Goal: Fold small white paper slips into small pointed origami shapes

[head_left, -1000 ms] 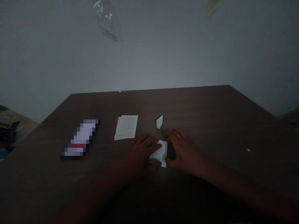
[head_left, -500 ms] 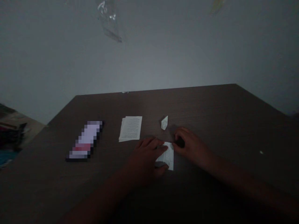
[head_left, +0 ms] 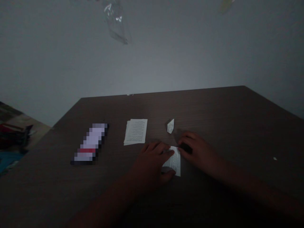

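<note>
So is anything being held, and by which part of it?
The left hand lies over the printed sheet's left part; the right hand is at its far right corner. Whether it pinches it cannot be told.

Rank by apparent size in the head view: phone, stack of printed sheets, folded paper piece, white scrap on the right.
1. Phone
2. Stack of printed sheets
3. Folded paper piece
4. White scrap

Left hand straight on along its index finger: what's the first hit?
Probably the right hand, its thumb side by the top corner of the small printed sheet under the left hand. Height gap unclear.
</note>
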Demonstrator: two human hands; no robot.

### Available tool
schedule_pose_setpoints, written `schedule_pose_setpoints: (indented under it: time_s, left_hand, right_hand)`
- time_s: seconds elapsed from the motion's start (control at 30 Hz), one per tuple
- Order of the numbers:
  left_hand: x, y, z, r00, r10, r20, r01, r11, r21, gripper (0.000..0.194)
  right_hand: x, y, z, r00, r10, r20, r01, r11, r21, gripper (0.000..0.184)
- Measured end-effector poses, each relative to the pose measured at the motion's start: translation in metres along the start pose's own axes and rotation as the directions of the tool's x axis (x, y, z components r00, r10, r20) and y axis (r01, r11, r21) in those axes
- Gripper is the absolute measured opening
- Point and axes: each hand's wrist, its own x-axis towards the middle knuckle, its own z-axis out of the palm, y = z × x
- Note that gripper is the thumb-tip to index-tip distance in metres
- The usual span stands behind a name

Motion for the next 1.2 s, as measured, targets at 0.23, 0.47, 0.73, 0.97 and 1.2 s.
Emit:
schedule_pose_setpoints:
  time_s: [0.23,0.47,0.73,0.97,1.2]
  left_hand:
    - [-0.001,-0.002,0.003,1.000,0.013,-0.017,-0.014,1.000,-0.013,0.058]
    - [-0.001,-0.001,0.003,1.000,0.019,-0.025,-0.018,1.000,0.024,0.061]
    - [-0.001,-0.004,0.007,0.999,0.014,-0.035,-0.014,1.000,0.017,0.061]
    - [-0.001,-0.007,0.007,1.000,0.017,-0.013,-0.016,0.999,0.043,0.061]
    - [-0.002,-0.003,0.003,1.000,0.018,-0.015,-0.018,0.999,0.029,0.060]
  right_hand:
    - [-0.009,-0.013,-0.013,0.993,0.004,0.116,0.005,0.997,-0.075,0.045]
    - [-0.018,-0.023,-0.017,0.972,0.033,0.231,-0.009,0.995,-0.101,0.077]
    - [-0.014,-0.024,-0.016,0.961,0.115,0.253,-0.084,0.988,-0.131,0.090]
    - [-0.001,-0.009,-0.015,0.971,0.139,0.195,-0.126,0.989,-0.078,0.064]
    - [0.001,0.007,-0.007,0.999,0.027,0.037,-0.025,0.998,-0.050,0.016]
